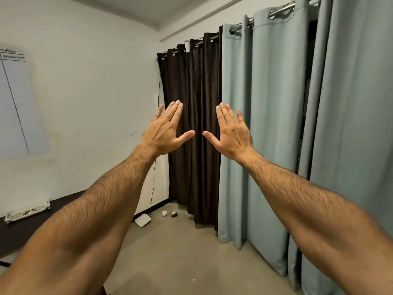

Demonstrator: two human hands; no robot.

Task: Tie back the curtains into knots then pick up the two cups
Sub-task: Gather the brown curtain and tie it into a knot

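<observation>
Left hand (164,129) and right hand (230,133) are held up side by side, fingers straight, backs to the camera, nothing held. Behind them a dark brown curtain (191,124) and pale blue curtains (272,124) are hung untied from a rod (240,27). A white cup (164,213) and a brown cup (174,214) are seen on the floor (180,252) near the corner, beside a white box (143,219).

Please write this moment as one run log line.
left hand: open, raised | right hand: open, raised | curtains: unknotted | cups: on floor
</observation>
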